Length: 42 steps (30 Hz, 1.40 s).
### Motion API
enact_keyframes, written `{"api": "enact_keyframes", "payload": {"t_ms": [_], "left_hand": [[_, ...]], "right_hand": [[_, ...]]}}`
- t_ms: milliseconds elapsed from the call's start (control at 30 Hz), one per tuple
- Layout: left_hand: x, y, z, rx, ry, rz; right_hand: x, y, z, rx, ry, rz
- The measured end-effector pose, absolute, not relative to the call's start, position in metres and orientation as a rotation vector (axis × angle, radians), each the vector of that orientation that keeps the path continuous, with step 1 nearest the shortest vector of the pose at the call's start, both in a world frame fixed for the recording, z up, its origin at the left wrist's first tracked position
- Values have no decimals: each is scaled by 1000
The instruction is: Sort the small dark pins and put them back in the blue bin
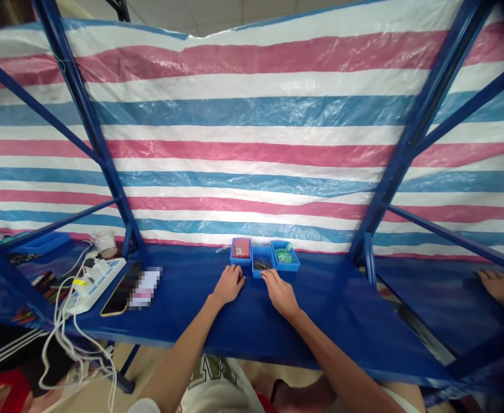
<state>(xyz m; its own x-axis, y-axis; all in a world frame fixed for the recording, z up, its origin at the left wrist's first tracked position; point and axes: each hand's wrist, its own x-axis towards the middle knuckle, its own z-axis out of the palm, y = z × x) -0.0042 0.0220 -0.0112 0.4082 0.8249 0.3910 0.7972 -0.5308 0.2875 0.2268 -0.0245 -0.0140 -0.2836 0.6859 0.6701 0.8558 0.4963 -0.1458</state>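
Note:
Three small blue trays stand in a row at the back of the blue table [217, 310]. The left tray [240, 250] holds red parts, the middle tray [262, 267] holds small dark metal pieces, and the right tray [285, 256] holds green parts. My left hand [228, 284] rests on the table just in front of the left tray, its fingers curled loosely with nothing visible in them. My right hand [280, 291] lies flat in front of the middle tray, fingertips touching its front edge.
A white power strip [92, 281] with cables, a phone [120, 292] and a blurred card lie at left. A small cup [105, 242] stands behind them. Blue frame posts [105, 160] flank the workspace. Another person's hand [503, 289] rests at far right. A striped tarp hangs behind.

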Motion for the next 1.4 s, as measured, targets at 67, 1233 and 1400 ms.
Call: {"api": "enact_keyframes", "payload": {"t_ms": [67, 1233, 1400], "left_hand": [[-6, 22, -12, 2589, 1471, 777], [4, 6, -4, 2455, 1630, 771], [4, 6, -3, 2448, 1618, 776]], "right_hand": [[233, -24, -14, -1261, -2081, -300], [239, -10, -7, -1045, -1415, 611], [235, -10, -2, -1058, -1471, 493]]}}
